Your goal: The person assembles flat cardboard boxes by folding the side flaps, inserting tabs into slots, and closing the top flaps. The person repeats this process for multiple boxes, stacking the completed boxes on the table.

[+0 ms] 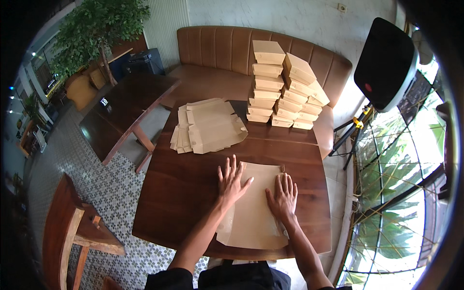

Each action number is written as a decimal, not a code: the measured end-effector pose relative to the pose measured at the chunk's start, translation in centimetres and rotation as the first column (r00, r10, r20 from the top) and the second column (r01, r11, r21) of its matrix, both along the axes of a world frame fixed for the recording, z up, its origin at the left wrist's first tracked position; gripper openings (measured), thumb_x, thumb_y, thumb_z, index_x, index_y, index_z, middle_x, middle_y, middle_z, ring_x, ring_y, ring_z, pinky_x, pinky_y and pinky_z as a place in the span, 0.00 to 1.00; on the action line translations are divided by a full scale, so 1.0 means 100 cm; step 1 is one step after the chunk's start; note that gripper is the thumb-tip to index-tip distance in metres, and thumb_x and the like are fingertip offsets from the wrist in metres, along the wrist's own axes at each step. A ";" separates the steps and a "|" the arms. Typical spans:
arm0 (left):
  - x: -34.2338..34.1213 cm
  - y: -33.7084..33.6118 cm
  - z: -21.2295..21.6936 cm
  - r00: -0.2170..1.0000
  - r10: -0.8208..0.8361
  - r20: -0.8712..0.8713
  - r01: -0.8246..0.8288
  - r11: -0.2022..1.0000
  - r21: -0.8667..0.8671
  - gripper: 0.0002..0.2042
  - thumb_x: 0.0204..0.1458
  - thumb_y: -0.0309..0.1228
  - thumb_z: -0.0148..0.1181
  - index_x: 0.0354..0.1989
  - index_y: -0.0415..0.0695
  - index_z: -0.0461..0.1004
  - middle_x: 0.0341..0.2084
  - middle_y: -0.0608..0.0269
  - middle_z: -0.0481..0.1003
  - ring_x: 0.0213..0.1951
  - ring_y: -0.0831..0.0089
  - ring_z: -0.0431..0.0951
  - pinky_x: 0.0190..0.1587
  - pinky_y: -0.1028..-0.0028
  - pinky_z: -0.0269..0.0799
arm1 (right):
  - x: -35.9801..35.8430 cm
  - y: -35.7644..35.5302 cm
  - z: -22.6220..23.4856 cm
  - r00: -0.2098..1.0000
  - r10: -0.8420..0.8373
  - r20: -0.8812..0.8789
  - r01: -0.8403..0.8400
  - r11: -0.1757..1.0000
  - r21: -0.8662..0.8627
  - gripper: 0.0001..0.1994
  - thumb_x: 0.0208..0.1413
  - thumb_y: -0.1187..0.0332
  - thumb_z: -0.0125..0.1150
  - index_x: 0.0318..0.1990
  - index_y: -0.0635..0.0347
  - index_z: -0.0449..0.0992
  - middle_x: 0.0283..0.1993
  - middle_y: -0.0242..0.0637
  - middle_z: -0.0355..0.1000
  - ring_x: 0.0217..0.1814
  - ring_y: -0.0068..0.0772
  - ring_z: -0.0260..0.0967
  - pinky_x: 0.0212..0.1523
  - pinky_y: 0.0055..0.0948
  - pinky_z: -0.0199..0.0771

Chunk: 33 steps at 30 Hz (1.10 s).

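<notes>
A flat brown cardboard box blank lies in front of me, close to the table's near edge. My left hand rests at its upper left side with the fingers spread. On its right side lies my right hand, fingers stretched out and pointing away from me. Neither hand grips anything. Farther off to the left is a loose pile of flat box blanks. Folded cardboard boxes stand in tall stacks at the far right of the table, some of them tilted.
All this is on a dark wooden table. Behind it curves a brown padded bench. A second table stands to the left, a wooden chair at lower left. A black panel on a tripod stands right, beside a window.
</notes>
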<state>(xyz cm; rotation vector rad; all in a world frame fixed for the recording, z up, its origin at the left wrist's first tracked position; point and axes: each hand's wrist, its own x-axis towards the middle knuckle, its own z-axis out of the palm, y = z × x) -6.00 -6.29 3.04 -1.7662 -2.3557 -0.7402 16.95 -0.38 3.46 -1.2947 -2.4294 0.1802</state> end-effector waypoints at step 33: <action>0.016 -0.039 0.012 0.996 -0.057 0.064 0.070 0.974 -0.217 0.37 0.72 0.58 0.44 0.77 0.39 0.64 0.79 0.53 0.60 0.77 0.41 0.57 0.77 0.33 0.45 | -0.023 0.019 0.035 0.972 0.146 -0.185 -0.136 0.989 0.064 0.25 0.68 0.57 0.63 0.67 0.61 0.75 0.71 0.46 0.72 0.83 0.50 0.56 0.82 0.59 0.44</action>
